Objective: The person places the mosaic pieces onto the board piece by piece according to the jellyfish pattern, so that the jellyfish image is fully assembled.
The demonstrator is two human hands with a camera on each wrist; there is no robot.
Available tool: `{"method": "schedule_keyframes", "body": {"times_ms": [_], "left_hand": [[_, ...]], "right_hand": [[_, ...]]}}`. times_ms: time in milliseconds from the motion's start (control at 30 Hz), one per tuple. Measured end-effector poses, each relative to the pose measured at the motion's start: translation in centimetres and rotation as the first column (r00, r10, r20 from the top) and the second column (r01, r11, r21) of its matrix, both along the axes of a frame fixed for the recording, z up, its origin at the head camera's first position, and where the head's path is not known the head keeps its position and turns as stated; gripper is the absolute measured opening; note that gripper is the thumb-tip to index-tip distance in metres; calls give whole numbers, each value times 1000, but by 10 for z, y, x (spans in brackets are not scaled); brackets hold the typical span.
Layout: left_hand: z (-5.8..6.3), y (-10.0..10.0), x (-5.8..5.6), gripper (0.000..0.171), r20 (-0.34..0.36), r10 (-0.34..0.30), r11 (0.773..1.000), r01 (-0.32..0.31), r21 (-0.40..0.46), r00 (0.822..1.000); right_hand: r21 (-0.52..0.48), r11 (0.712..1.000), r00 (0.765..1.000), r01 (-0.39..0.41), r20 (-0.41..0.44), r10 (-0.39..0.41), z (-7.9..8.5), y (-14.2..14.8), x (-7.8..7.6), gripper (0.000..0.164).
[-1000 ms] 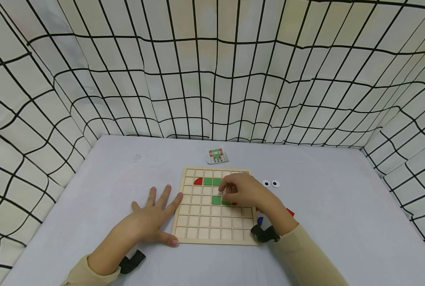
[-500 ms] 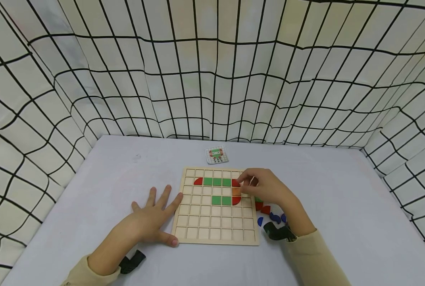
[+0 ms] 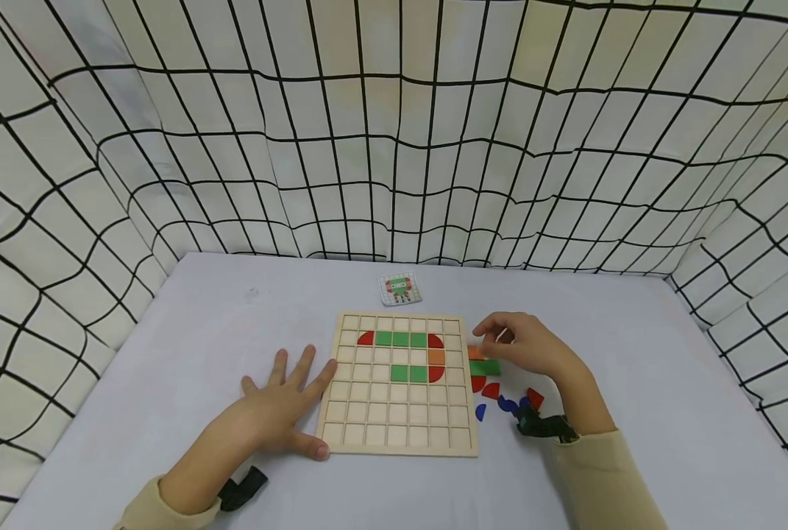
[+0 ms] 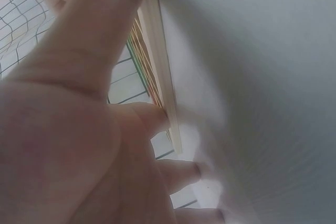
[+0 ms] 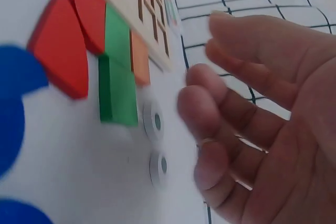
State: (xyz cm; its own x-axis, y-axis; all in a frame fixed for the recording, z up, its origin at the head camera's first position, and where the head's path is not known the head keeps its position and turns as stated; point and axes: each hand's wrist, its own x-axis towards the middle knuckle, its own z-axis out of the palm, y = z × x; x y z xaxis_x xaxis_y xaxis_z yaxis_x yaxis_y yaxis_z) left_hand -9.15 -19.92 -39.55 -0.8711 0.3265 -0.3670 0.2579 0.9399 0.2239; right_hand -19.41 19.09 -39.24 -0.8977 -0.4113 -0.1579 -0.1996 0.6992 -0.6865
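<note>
Board (image 3: 380, 412) of pale wood, marked into small squares, lies on the white table (image 3: 605, 346) in the head view. In its second row from the far edge sit a red piece (image 3: 366, 338), three green squares (image 3: 401, 339) and another red piece (image 3: 435, 341). Below that second red piece come an orange square (image 3: 436, 357) and a third red piece (image 3: 436, 374), the last with two green squares (image 3: 409, 374) to its left. The left hand (image 3: 271, 412) lies spread beside the board, fingers straight, thumb and index finger at its left edge. Past the right edge hangs the right hand (image 3: 522, 342), fingers loosely bent, near a loose orange piece (image 3: 475, 352). Closer to the person lie loose green blocks (image 3: 484, 367), loose red pieces (image 3: 491, 390) and blue pieces (image 3: 508, 403). A picture card (image 3: 399, 288) rests beyond the far edge.

In the left wrist view, the left hand's thumb and one fingertip meet the board's side; other fingertips reach the table.

In the right wrist view, the right hand's fingers are half bent, their tips apart. Two eye discs (image 5: 159, 169) lie on the table near the loose green blocks.
</note>
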Motion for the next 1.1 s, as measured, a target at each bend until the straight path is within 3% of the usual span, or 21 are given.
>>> {"method": "schedule_keyframes", "body": {"times_ms": [367, 733, 1100], "left_hand": [[-2, 0, 0, 127, 6, 5, 1000, -5, -3, 1000], [0, 0, 0, 128, 2, -6, 1000, 6, 9, 1000], [-3, 1, -1, 128, 7, 3, 1000, -3, -10, 1000]], "right_hand": [[48, 998, 994, -44, 105, 39, -13, 14, -2, 28], [108, 994, 994, -3, 108, -9, -13, 10, -1, 22], [125, 992, 995, -16, 99, 3, -12, 7, 0, 17]]}}
